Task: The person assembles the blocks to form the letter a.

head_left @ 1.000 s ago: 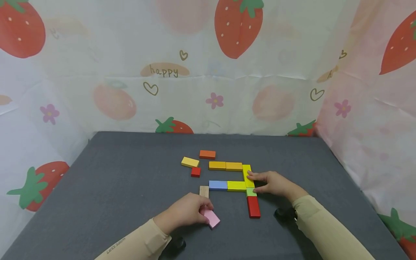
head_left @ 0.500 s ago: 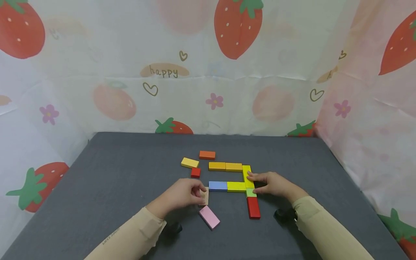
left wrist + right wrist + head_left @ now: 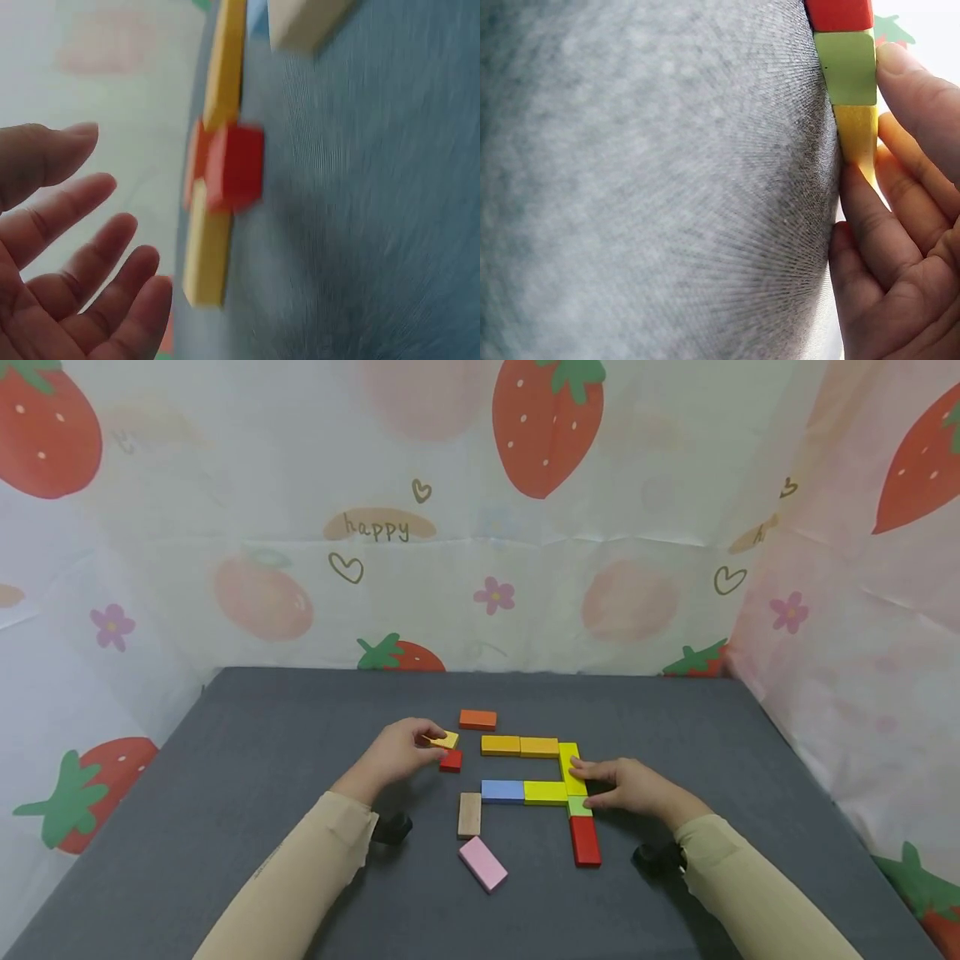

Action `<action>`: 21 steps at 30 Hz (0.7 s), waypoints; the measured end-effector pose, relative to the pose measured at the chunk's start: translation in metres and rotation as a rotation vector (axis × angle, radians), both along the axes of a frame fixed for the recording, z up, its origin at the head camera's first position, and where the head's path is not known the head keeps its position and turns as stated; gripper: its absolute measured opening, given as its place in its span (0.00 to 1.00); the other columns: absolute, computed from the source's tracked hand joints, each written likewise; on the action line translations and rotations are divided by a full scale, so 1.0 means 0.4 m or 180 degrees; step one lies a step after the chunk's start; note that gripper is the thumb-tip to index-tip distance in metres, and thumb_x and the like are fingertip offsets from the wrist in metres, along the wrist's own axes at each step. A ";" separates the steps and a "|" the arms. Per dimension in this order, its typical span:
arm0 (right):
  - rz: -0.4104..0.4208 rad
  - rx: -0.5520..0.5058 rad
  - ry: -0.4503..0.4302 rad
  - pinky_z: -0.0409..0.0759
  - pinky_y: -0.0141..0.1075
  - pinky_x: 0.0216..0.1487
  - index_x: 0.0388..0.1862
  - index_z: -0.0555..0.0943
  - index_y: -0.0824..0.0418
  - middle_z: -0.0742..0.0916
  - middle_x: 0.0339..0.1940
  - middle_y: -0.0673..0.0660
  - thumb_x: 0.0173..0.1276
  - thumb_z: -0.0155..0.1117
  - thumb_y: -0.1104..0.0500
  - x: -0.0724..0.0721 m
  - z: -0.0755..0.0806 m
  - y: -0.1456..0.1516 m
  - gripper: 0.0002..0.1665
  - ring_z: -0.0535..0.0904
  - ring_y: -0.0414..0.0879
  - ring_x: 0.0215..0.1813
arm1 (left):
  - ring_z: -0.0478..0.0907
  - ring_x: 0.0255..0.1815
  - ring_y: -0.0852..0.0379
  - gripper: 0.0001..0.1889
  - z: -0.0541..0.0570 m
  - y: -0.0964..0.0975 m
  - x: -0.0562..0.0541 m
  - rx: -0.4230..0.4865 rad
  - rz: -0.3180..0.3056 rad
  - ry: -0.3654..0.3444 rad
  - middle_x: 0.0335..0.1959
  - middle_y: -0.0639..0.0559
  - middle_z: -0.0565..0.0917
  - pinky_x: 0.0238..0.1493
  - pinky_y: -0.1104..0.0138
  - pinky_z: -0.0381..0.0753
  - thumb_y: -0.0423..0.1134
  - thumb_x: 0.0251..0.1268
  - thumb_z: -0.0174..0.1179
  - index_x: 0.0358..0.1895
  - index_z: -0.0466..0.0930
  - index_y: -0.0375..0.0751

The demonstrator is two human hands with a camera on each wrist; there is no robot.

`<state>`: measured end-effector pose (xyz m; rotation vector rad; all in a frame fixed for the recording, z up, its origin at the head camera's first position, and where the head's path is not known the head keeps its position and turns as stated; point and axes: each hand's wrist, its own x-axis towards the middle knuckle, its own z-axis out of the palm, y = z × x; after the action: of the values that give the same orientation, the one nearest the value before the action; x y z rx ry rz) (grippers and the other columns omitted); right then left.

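Head overview; wrist close-ups alongside blocks (image 3: 525,768)

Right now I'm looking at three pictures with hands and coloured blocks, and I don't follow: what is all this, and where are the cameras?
No machine here: a person works with bare hands at a grey table with strawberry-patterned cloth behind it. The wide picture comes from a camera on the person's head; the two close-ups come from cameras worn on each wrist.

Flat coloured blocks lie on the table, several laid edge to edge in lines. The left hand is at a loose yellow block beside a small red block; its wrist view shows open fingers, so a grip is unclear. The right hand rests its fingers against the side of a yellow block in the line and the green block. A tan block and a pink block lie untouched.
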<state>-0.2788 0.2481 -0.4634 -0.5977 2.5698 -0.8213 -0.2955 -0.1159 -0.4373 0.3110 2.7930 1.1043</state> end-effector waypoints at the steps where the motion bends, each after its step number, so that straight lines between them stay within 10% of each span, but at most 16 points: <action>1: -0.0006 0.0002 -0.0002 0.59 0.49 0.64 0.63 0.70 0.46 0.68 0.67 0.45 0.53 0.67 0.44 0.001 0.001 0.000 0.36 0.58 0.50 0.70 | 0.72 0.49 0.51 0.14 -0.004 -0.005 -0.011 -0.0009 0.0023 0.0019 0.48 0.49 0.77 0.50 0.56 0.74 0.43 0.56 0.64 0.46 0.80 0.46; 21: 0.0038 -0.0007 0.0031 0.60 0.50 0.64 0.63 0.70 0.48 0.68 0.67 0.48 0.55 0.66 0.45 0.005 0.008 -0.001 0.36 0.59 0.52 0.69 | 0.66 0.60 0.46 0.23 -0.060 -0.031 -0.143 -0.0395 -0.0098 -0.0186 0.59 0.43 0.72 0.58 0.54 0.66 0.42 0.61 0.58 0.59 0.72 0.40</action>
<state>-0.2769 0.2478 -0.4603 -0.6185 2.5720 -0.8193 -0.3525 -0.1284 -0.4612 0.3025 2.7799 0.9133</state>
